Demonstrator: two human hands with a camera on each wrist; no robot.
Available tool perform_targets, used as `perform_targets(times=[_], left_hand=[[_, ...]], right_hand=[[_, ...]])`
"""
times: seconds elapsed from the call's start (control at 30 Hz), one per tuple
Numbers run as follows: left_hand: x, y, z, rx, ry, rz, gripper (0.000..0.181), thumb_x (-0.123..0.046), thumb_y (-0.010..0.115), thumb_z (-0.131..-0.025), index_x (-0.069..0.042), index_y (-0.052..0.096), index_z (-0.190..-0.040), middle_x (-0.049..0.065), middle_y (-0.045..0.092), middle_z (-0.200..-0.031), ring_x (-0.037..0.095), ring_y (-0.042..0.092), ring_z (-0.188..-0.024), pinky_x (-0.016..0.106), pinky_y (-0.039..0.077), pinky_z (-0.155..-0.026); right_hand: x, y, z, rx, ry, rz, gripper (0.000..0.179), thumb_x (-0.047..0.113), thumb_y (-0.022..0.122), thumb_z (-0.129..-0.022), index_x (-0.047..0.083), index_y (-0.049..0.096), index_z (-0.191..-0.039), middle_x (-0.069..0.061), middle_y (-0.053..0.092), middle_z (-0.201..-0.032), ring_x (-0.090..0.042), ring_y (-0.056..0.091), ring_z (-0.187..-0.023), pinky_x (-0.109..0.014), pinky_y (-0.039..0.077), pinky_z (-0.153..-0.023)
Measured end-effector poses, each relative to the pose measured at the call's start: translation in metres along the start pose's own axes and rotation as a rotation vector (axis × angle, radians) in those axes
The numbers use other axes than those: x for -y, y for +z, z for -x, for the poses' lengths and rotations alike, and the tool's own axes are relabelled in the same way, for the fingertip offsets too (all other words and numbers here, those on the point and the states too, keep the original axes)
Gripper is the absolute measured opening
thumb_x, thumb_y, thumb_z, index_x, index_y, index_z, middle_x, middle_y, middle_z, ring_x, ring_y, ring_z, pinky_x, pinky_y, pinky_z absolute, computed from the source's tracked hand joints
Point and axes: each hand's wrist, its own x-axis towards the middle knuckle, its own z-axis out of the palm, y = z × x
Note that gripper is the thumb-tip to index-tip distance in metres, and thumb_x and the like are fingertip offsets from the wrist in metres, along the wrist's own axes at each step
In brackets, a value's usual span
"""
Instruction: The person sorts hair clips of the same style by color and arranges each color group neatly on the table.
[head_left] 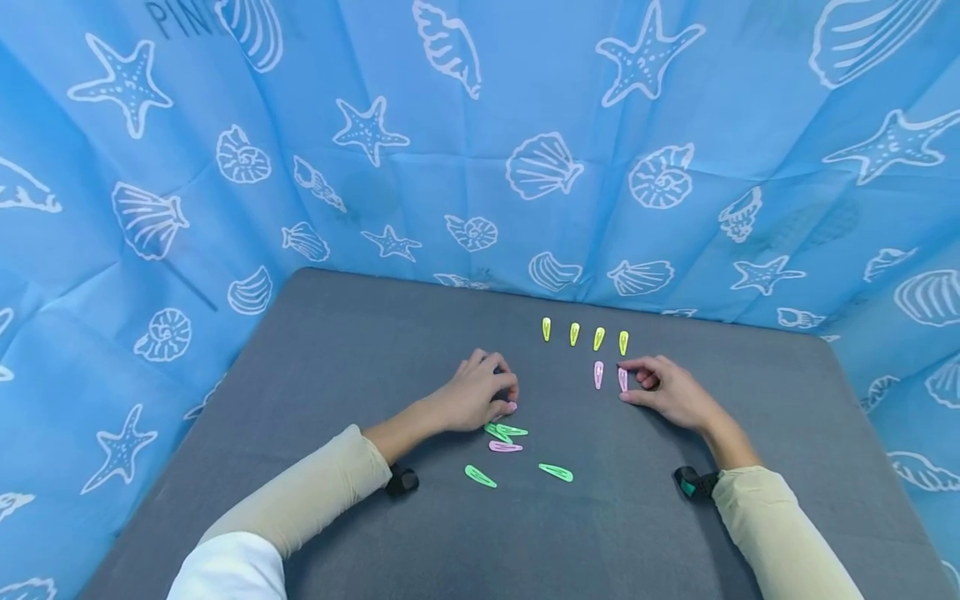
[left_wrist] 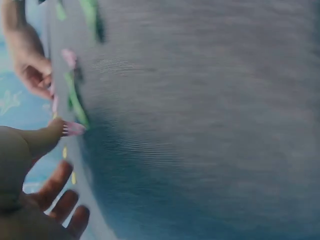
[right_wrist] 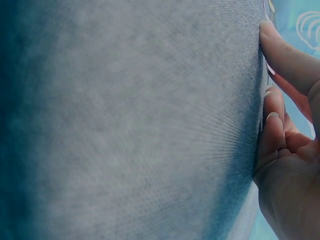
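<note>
My left hand (head_left: 474, 393) is low over the table at the middle, thumb and index finger pinching a pink snap hair clip (left_wrist: 75, 128); only its end shows past the thumb. Just in front of that hand, overlapping green hair clips (head_left: 507, 431) lie beside another pink clip (head_left: 506, 447). My right hand (head_left: 675, 392) holds a pink clip (head_left: 623, 380) on the table, index finger at its far end and thumb at its near end. A matching pink clip (head_left: 598, 375) lies parallel just left of it. In the right wrist view, the fingers mostly hide the held clip.
Several yellow clips (head_left: 574, 334) form a spaced row behind the pink pair. Two separate green clips, one left (head_left: 480, 476) and one right (head_left: 556, 472), lie nearer the front. A blue shell-print curtain (head_left: 465, 192) surrounds the grey table (head_left: 375, 333) at the back and sides.
</note>
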Motion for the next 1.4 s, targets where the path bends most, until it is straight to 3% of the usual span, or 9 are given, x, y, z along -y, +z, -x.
perform_targets(times=[0.1, 0.17, 0.27, 0.43, 0.77, 1.0, 1.2, 1.4], left_hand=[[0.001, -0.003, -0.007, -0.012, -0.049, 0.178, 0.009, -0.026, 0.068, -0.099, -0.022, 0.066, -0.091, -0.002, 0.062, -0.094, 0.017, 0.051, -0.094, 0.032, 0.04, -0.083], [0.002, -0.005, -0.012, -0.022, -0.087, 0.284, 0.009, -0.024, 0.067, -0.1, -0.021, 0.066, -0.092, -0.004, 0.062, -0.084, 0.013, 0.052, -0.081, 0.027, 0.041, -0.074], [0.002, -0.006, -0.02, -0.047, -0.146, 0.409, 0.006, -0.024, 0.066, -0.101, -0.02, 0.066, -0.097, -0.004, 0.062, -0.082, 0.01, 0.054, -0.072, 0.024, 0.042, -0.065], [-0.002, -0.006, -0.038, -0.097, -0.206, 0.483, 0.004, -0.025, 0.066, -0.1, -0.022, 0.067, -0.103, -0.002, 0.063, -0.083, 0.012, 0.053, -0.071, 0.027, 0.041, -0.064], [-0.022, 0.013, -0.083, -0.135, -0.288, 0.446, 0.005, -0.027, 0.073, -0.096, -0.023, 0.07, -0.094, -0.002, 0.065, -0.075, 0.01, 0.054, -0.064, 0.026, 0.039, -0.061], [-0.035, 0.023, -0.105, -0.144, -0.335, 0.289, 0.007, -0.032, 0.071, -0.097, -0.026, 0.069, -0.094, -0.01, 0.064, -0.075, 0.009, 0.057, -0.073, 0.034, 0.038, -0.083], [-0.04, 0.027, -0.115, -0.15, -0.348, 0.19, 0.007, -0.034, 0.071, -0.097, -0.028, 0.068, -0.093, -0.013, 0.062, -0.077, 0.006, 0.056, -0.074, 0.035, 0.038, -0.088], [-0.042, 0.028, -0.117, -0.154, -0.361, 0.174, 0.01, -0.036, 0.071, -0.096, -0.028, 0.07, -0.102, -0.013, 0.062, -0.08, 0.005, 0.056, -0.077, 0.034, 0.038, -0.087]], right_hand=[[0.001, 0.0, 0.0, -0.002, -0.002, -0.006, 0.054, 0.033, 0.078, -0.091, 0.008, 0.063, -0.136, -0.01, 0.058, -0.108, -0.02, 0.052, -0.095, -0.027, 0.042, -0.078], [0.002, 0.001, 0.001, -0.002, -0.005, -0.009, 0.054, 0.033, 0.078, -0.091, 0.007, 0.063, -0.136, -0.011, 0.058, -0.107, -0.02, 0.052, -0.095, -0.026, 0.042, -0.078], [0.004, 0.001, 0.001, 0.003, -0.006, -0.014, 0.053, 0.032, 0.078, -0.091, 0.007, 0.063, -0.136, -0.011, 0.057, -0.108, -0.02, 0.052, -0.095, -0.026, 0.042, -0.078], [0.004, 0.002, 0.0, 0.015, 0.001, -0.012, 0.054, 0.033, 0.078, -0.091, 0.008, 0.063, -0.137, -0.011, 0.057, -0.108, -0.02, 0.052, -0.095, -0.025, 0.041, -0.078], [0.001, 0.004, -0.003, 0.012, 0.008, 0.004, 0.053, 0.033, 0.078, -0.091, 0.011, 0.063, -0.137, -0.009, 0.056, -0.106, -0.019, 0.051, -0.094, -0.028, 0.042, -0.08], [0.003, 0.002, -0.003, -0.001, 0.015, 0.0, 0.052, 0.032, 0.079, -0.09, 0.01, 0.064, -0.135, -0.009, 0.056, -0.104, -0.02, 0.051, -0.092, -0.029, 0.041, -0.078], [0.004, 0.0, -0.003, 0.0, 0.017, -0.003, 0.053, 0.032, 0.079, -0.09, 0.01, 0.064, -0.135, -0.01, 0.056, -0.104, -0.019, 0.051, -0.092, -0.027, 0.041, -0.077], [0.002, 0.001, -0.002, 0.001, 0.024, -0.007, 0.052, 0.032, 0.079, -0.09, 0.009, 0.064, -0.135, -0.01, 0.056, -0.104, -0.019, 0.051, -0.092, -0.028, 0.041, -0.077]])
